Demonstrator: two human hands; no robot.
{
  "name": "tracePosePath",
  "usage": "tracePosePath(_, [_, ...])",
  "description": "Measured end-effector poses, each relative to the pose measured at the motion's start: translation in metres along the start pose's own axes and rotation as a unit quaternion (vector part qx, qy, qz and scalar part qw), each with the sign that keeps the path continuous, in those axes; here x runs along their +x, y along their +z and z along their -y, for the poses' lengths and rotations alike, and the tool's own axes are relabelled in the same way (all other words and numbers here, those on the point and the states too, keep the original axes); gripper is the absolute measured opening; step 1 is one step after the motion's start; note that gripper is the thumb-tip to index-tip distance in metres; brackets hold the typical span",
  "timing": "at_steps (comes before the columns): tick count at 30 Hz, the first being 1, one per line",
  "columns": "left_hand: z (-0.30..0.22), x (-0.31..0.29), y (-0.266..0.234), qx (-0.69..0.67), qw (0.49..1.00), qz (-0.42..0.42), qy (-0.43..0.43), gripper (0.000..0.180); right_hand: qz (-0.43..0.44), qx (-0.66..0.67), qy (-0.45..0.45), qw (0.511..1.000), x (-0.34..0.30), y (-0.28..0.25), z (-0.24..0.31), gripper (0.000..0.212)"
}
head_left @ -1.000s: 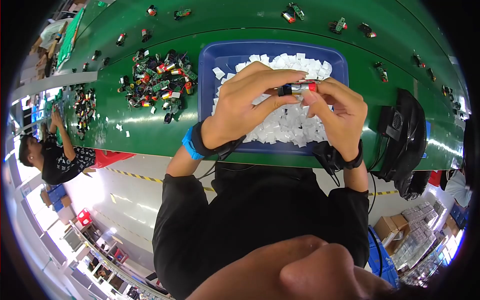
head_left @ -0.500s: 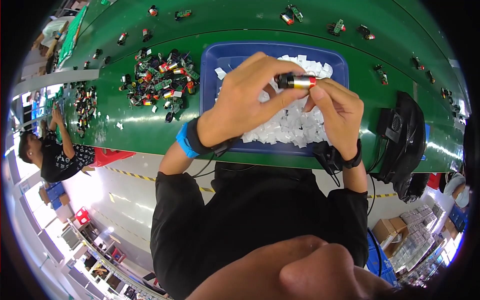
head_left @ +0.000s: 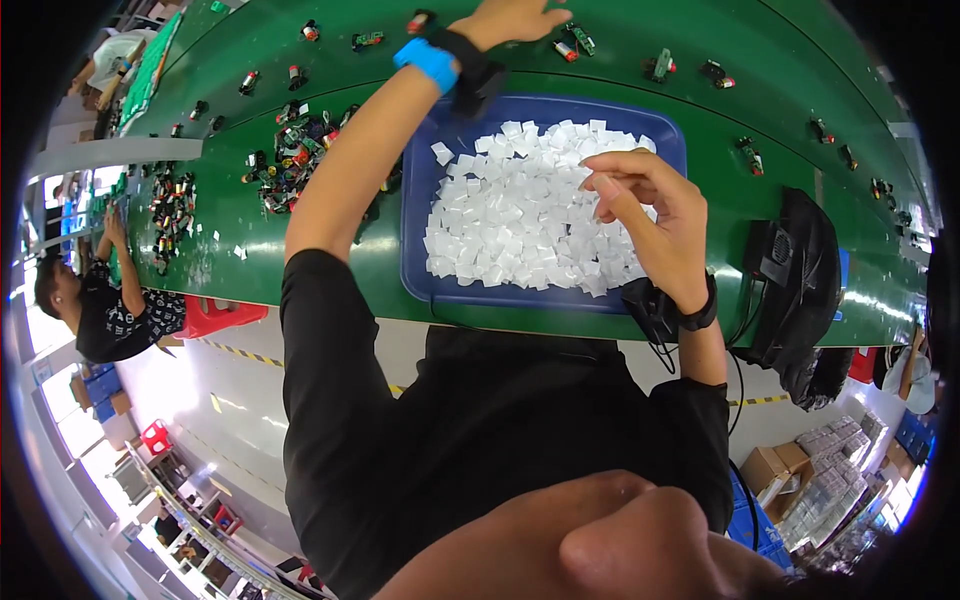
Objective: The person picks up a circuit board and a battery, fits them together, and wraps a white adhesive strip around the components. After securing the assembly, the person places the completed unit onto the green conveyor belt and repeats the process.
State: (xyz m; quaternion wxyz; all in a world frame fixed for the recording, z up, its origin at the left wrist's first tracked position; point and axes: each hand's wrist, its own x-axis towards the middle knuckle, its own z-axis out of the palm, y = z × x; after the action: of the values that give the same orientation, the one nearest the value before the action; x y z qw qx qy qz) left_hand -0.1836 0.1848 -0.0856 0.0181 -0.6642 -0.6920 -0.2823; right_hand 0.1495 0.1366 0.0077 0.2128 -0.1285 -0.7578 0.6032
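Observation:
My left hand (head_left: 508,20) is stretched to the far side of the green table, fingers apart and nothing visible in them; the picture's top edge cuts it slightly. Just right of its fingertips lies a small green circuit board with a red-and-silver cylindrical cell (head_left: 566,50). Left of the wrist is a blurred reddish cell assembly (head_left: 420,22). Over the right part of a blue tray (head_left: 412,262), my right hand (head_left: 655,220) holds its thumb and fingers close together; whatever is between the tips cannot be made out. Many small white square pieces (head_left: 520,215) fill the tray.
A heap of board-and-cell assemblies (head_left: 300,160) lies left of the tray, partly behind my left forearm. More assemblies dot the far strip. A black bag (head_left: 808,265) and cables lie at right. Another person (head_left: 95,300) works at the far left.
My left hand has left the tray and reached up to the far strip, letting go of the cell assembly. A cell assembly now lies by that wrist. My right hand stays over the tray.

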Motion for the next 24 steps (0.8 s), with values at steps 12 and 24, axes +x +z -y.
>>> tracePosePath(12, [-0.109,-0.022,-0.060,-0.464,0.863,0.125,-0.154,0.029,-0.155,-0.069,-0.032,0.985,0.012,-0.010,-0.005,0.019])
tracePosePath(24, [-0.192,-0.129,-0.097,-0.199,0.970,-0.113,0.084,0.022,-0.125,-0.229,-0.202,0.944,0.007,-0.011,-0.013,0.020])
